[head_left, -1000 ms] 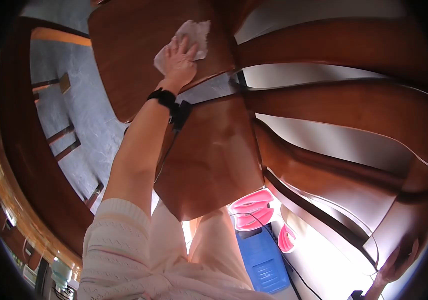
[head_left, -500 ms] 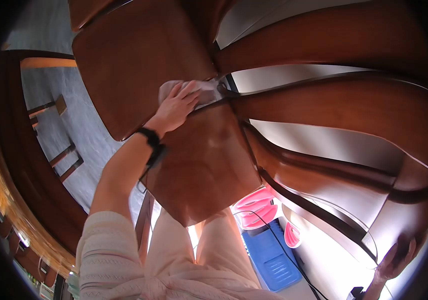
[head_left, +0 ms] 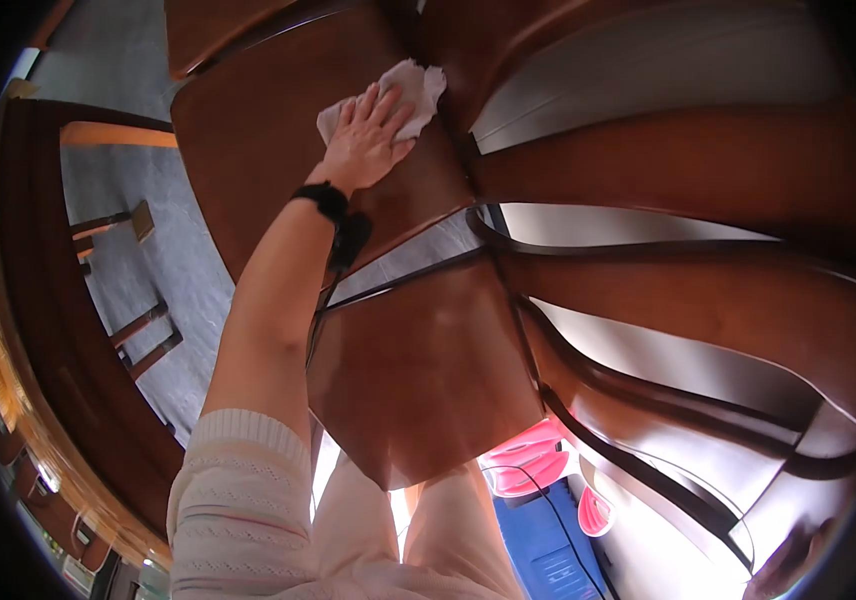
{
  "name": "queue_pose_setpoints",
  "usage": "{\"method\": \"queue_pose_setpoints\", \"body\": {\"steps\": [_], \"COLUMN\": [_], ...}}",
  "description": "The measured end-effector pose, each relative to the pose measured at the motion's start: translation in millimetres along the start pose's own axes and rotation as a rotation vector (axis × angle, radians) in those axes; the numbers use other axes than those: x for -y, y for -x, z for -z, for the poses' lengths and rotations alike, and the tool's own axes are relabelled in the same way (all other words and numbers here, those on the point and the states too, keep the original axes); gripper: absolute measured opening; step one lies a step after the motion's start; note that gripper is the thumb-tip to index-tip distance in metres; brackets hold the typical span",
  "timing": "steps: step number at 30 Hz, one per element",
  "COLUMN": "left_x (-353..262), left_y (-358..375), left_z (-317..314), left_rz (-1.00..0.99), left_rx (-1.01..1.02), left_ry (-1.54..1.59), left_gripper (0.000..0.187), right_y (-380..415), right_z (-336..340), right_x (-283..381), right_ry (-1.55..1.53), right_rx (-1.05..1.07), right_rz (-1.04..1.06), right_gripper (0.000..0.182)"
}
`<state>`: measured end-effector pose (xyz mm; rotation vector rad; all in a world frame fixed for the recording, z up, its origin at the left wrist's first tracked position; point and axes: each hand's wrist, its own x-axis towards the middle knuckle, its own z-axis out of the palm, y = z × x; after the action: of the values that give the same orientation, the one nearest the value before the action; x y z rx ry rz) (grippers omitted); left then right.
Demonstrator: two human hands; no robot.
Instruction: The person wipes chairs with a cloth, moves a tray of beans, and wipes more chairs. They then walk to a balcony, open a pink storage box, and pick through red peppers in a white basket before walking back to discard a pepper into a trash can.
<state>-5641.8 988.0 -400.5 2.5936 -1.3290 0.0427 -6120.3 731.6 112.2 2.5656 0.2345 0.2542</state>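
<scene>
My left hand (head_left: 363, 145) lies flat with fingers spread over a crumpled pale cloth (head_left: 420, 95), pressing it on the brown wooden seat of a chair (head_left: 268, 130). A black watch (head_left: 328, 200) is on that wrist. Nearer to me stands a second chair with a glossy brown seat (head_left: 423, 370). At the lower right edge, my right hand (head_left: 793, 565) is dark and partly cut off, close to the lower end of a chair back (head_left: 833, 440); its fingers are not clear.
Curved chair backs (head_left: 668, 170) fill the right side. A dark wooden table edge (head_left: 48, 330) curves along the left, above grey floor (head_left: 163, 230). Below are a blue plastic item (head_left: 548, 535), pink items (head_left: 528, 460) and a thin black cable (head_left: 573, 535).
My left hand and the cloth have moved up and away from the gap between the seats, onto the farther seat. My right hand has dropped lower in view. The camera view has shifted slightly.
</scene>
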Motion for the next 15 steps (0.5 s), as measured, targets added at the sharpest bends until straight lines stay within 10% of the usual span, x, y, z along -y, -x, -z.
{"method": "queue_pose_setpoints", "body": {"steps": [2, 8, 15], "left_x": [28.1, 176.1, 177.9], "left_y": [-10.5, 54.3, 172.1], "left_z": [-1.5, 15.5, -13.7], "left_rz": [0.083, 0.615, 0.849], "left_rx": [0.017, 0.182, -0.082], "left_ry": [-0.105, -0.331, -0.192], "left_gripper": [0.052, 0.065, 0.058], "right_y": [27.7, 25.6, 81.4], "right_z": [8.8, 8.1, 21.7], "right_x": [5.6, 1.4, -21.5], "right_ry": [-0.127, -0.056, -0.133], "right_rx": [0.094, 0.022, 0.196], "right_rz": [-0.282, -0.241, -0.551], "right_gripper": [0.042, 0.039, 0.025]}}
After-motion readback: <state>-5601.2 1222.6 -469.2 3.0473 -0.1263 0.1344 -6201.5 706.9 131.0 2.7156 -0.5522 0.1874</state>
